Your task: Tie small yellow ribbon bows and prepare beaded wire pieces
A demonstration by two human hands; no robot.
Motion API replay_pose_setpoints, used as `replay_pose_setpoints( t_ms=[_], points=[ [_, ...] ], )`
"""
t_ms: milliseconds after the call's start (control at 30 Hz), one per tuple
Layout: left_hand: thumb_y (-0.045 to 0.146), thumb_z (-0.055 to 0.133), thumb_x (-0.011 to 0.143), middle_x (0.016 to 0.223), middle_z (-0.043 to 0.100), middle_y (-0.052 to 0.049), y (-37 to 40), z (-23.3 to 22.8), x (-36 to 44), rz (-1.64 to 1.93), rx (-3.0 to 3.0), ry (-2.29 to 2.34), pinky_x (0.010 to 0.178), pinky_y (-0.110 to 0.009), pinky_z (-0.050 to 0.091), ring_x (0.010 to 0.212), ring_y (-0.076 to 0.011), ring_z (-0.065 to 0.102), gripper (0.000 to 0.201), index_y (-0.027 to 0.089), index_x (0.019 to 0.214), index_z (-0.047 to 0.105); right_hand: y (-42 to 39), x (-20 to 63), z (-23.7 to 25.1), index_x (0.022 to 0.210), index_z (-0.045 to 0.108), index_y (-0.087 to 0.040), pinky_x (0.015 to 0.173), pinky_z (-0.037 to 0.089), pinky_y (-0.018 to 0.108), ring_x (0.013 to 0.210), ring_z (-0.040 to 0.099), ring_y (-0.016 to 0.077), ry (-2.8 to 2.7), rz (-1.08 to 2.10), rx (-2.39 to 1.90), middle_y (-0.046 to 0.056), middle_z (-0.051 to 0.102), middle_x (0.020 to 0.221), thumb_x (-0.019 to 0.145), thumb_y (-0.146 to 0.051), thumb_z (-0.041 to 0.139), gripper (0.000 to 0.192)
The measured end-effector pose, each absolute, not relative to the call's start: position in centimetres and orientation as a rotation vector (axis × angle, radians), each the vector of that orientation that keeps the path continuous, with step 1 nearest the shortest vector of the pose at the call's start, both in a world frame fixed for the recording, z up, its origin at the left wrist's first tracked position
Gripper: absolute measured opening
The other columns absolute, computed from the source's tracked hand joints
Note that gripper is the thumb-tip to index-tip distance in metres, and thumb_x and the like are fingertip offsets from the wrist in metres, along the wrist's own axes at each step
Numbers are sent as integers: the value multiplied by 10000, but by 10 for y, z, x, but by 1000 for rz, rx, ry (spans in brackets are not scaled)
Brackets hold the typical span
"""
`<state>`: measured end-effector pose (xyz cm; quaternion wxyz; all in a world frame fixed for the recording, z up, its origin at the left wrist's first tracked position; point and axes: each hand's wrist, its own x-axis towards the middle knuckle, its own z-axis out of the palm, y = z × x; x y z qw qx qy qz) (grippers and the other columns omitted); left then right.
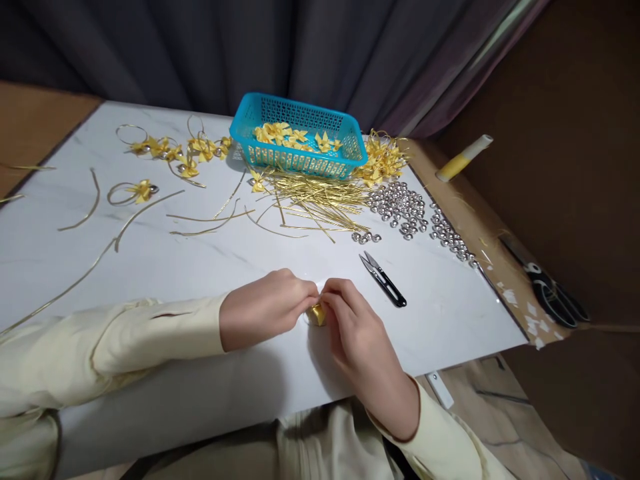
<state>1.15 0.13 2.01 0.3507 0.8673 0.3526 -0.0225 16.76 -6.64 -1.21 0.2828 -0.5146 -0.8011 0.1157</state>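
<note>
At the left of your white table (165, 267), a looped flower (143, 191) lies by itself, its gold ring, yellow petals and silver bead already joined. Beyond it, on the far left, a cluster of similar flowers (160, 148), several with rings and beads, also looks made up. Single gold cords (89, 212) lie scattered nearby, not attached to anything.

Near the middle, your left hand (270, 303) pinches thumb against finger at a small yellow piece (317, 316), which sits just above the near part of the table. On the far side, the blue basket (240, 133) holds loose yellow flowers (280, 132), with a heap of gold cords (320, 193) in front; both appear unused. Your right hand (357, 327) closes its fingertips on the same yellow piece, meeting the left, so this one seems partway through; your fingers hide whether it has a bead.

Just right of that, the black snips (384, 280) lie untouched. Farther off, more yellow flowers (383, 157) are piled beside the basket, their state too jumbled to tell. Plenty of silver beads (397, 203) remain loose toward the right edge, so much looks left to do.
</note>
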Motion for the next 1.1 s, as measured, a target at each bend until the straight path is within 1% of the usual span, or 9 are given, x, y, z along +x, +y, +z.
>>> replay_pose_setpoints(
  t_ms=[133,200,333,400,533,767,900,1100],
  points=[
    [150,398,925,655,621,-29,-1,15,14,-22,2284,930,566,-237,317,594,-138,556,262,123,799,625,-66,167,-13,872,535,-136,647,469,315,778,545,204,-2132,286,-1389,131,573,917,886,-22,355,214],
    [154,403,915,672,631,-35,-2,15,15,43,2280,947,563,-239,319,598,-141,557,259,123,804,635,-65,167,-14,869,527,-149,638,460,312,775,541,201,-2119,273,-1399,122,571,910,896,-35,353,210],
    [189,428,899,494,542,35,-2,23,14,72,1968,972,506,-194,350,467,-106,514,241,134,845,657,-64,169,-16,876,511,-162,642,463,310,773,532,193,-2094,301,-1428,113,561,917,910,-55,358,190],
    [221,452,891,451,523,57,0,27,13,85,1842,987,498,-174,373,437,-95,514,229,143,865,665,-63,171,-15,883,508,-159,653,471,312,779,536,191,-2089,339,-1421,115,552,923,911,-51,362,184],
    [220,472,873,430,532,67,6,28,9,156,1835,1042,498,-166,387,430,-93,529,210,145,841,666,-62,173,-11,875,502,-160,655,475,312,769,536,189,-2082,368,-1370,113,540,917,882,-12,365,202],
    [181,459,876,453,566,45,8,22,10,104,1885,1031,517,-163,387,469,-95,546,256,117,922,702,-61,172,-10,890,508,-149,634,474,299,768,530,188,-2088,342,-1316,117,534,918,851,5,367,212],
    [163,445,876,455,563,37,7,24,12,104,1903,980,495,-159,373,457,-89,530,281,111,889,721,-61,172,-11,880,504,-156,629,474,292,762,534,182,-2080,342,-1312,107,529,908,857,3,356,219],
    [160,430,877,465,572,26,7,22,12,158,1954,920,509,-158,383,468,-88,536,291,112,745,686,-62,172,-15,930,502,-162,662,480,294,794,538,181,-2081,363,-1316,110,527,949,872,-4,355,223]
  ],
)
